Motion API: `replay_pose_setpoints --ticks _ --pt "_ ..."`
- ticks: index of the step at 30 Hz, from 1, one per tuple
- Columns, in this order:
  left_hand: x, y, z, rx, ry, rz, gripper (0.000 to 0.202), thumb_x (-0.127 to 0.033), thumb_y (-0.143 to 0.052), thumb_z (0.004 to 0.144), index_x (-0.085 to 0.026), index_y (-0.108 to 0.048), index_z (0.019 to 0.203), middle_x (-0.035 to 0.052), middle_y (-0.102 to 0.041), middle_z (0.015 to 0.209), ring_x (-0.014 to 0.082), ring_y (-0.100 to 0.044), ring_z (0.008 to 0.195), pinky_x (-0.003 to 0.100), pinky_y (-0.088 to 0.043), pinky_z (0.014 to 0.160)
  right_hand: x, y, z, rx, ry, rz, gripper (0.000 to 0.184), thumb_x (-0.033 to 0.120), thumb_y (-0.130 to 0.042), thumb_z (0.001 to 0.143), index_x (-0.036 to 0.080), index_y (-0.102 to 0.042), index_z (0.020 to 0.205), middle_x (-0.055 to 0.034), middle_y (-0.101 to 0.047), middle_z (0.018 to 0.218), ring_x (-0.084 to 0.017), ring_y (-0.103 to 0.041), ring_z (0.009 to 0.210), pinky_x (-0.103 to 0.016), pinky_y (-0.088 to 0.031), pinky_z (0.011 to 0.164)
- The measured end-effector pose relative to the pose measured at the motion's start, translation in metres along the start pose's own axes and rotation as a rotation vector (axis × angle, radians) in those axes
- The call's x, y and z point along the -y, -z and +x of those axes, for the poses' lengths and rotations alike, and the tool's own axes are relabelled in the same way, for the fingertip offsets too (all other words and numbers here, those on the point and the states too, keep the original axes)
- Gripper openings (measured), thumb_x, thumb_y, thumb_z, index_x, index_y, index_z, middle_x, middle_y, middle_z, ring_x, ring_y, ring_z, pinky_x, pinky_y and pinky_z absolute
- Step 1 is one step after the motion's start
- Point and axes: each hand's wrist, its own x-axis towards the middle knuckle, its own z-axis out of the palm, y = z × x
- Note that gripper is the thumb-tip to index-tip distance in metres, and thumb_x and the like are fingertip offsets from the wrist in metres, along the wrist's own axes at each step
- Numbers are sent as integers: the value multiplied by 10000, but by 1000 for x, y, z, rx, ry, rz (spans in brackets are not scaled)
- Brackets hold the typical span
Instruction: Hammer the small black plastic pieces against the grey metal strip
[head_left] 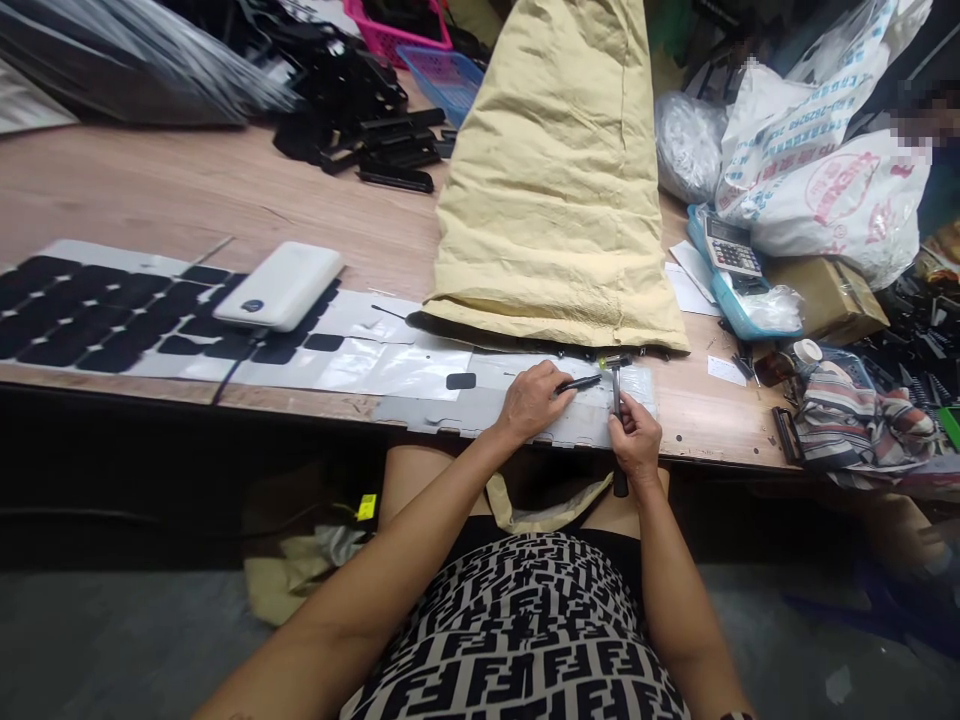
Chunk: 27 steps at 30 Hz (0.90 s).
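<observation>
My left hand [534, 402] is closed, fingers pinching a slim black tool [583, 384] whose tip points right over the grey-white board [495, 410] at the table's front edge. Its exact kind is too small to make out. In my right hand [637, 440] is a small hammer [616, 384], gripped by its dark handle, with the head pointing away from me. The hammer's head lies close to the lower edge of a large beige fabric piece [555, 230]. Small dark bits show along that edge, and a beige strap [551, 515] hangs below the table over my lap.
A white power bank [281, 285] rests on a dark patterned panel [97, 310] at left. Black parts [397, 150] and a blue basket [442, 80] stand behind. On the right are a calculator [731, 247] in a blue tray [757, 318], a carton [825, 295] and striped cloth [847, 420].
</observation>
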Motion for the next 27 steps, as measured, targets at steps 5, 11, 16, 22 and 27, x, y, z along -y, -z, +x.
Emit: replay_pose_setpoints --ticks 5,11,16,22,27 --pt "6 -7 8 2 -10 -55 200 -311 -653 858 -218 -742 1012 52 -645 917 216 -623 909 340 -484 861 1 1 -1 5 -2 -1 461 270 -599 809 176 -712 1246 -29 -679 837 -124 -522 614 -253 -507 575" --pt "10 -6 11 -12 32 -149 186 -303 -675 828 -221 -724 988 24 -663 880 193 -639 867 316 -487 837 4 3 -1 16 7 3 451 268 -599 825 160 -707 1250 -37 -679 853 -133 -547 640 -266 -517 595" --pt "9 -5 17 -8 88 -141 141 -319 -674 804 -229 -729 896 11 -664 855 178 -626 810 293 -468 744 6 8 -4 21 95 12 423 237 -602 829 160 -708 1231 -48 -686 863 -160 -594 697 -294 -552 655" --pt "9 -5 20 -25 72 -148 130 -298 -682 787 -217 -734 874 3 -648 825 169 -608 786 291 -444 727 16 13 -10 35 233 -76 390 211 -597 847 190 -704 1222 -63 -712 903 -195 -651 774 -345 -583 754" --pt "8 -5 19 -26 71 -152 117 -290 -698 785 -219 -734 871 1 -653 829 172 -615 795 293 -441 724 21 10 -9 33 321 -67 414 176 -584 852 190 -686 1253 -89 -730 985 -223 -671 866 -360 -589 783"
